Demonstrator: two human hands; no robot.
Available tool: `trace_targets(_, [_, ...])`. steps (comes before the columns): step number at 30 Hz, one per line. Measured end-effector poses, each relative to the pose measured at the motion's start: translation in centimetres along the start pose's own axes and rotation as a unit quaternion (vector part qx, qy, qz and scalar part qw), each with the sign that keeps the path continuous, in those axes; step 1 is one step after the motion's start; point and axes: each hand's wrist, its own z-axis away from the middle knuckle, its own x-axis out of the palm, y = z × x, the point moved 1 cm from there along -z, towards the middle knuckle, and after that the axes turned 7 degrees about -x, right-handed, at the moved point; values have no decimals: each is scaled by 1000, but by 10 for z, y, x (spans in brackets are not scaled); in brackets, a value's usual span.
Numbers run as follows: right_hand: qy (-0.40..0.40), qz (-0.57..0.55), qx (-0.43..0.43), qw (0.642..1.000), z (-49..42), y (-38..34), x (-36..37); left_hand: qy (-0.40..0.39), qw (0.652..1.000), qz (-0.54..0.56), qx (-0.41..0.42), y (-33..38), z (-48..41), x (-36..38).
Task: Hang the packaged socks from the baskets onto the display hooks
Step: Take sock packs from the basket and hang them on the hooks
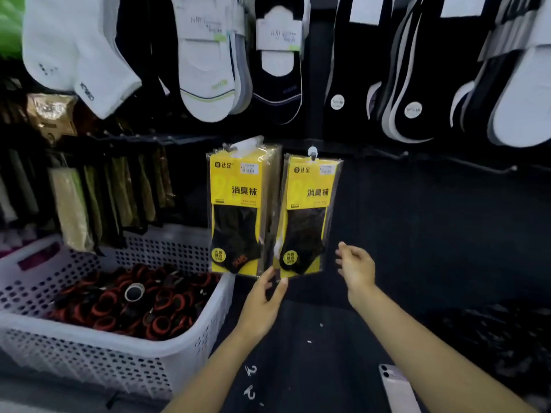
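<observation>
Two bunches of yellow sock packs hang side by side from display hooks on the dark wall. The left bunch [237, 210] holds several packs. The right sock pack [308, 216] hangs from a hook [312, 153] with a white tip. My left hand [265, 296] pinches the bottom left corner of the right pack between thumb and fingers. My right hand [354, 265] hovers just right of that pack's lower edge, fingers loosely curled, holding nothing. A white perforated basket [98, 350] at lower left holds many black and red rolled items.
White and black loose socks [208, 64] hang on the row above. Olive and dark packaged goods [98, 198] hang at left above the basket. Bare hooks [465, 166] stick out to the right. A phone [396, 386] lies at the bottom, near white hooks [250, 383] on the dark floor.
</observation>
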Motion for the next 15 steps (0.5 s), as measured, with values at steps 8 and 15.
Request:
trace_targets(8, [-129, 64, 172, 975, 97, 139, -94, -123, 976, -169, -58, -98, 77, 52])
trace_targets(15, [-255, 229, 287, 894, 173, 254, -176, -165, 934, -196, -248, -218, 158, 77])
